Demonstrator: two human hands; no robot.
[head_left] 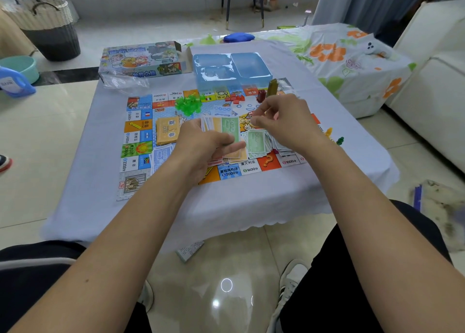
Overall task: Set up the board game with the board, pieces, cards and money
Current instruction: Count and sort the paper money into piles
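A fan of notes [227, 129] is gripped in the left hand [201, 146] over the board [141, 141] so that values can be read — the right hand [279, 119], fingers curled, seems to pinch one note for sorting onto the piles [259, 142] below.

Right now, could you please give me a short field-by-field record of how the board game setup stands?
board: game board laid flat on the table
left hand: left hand grips a fan of paper money
right hand: right hand raised above the loose notes, fingers curled
houses: green houses heaped on the board
box: game box and blue tray behind the board
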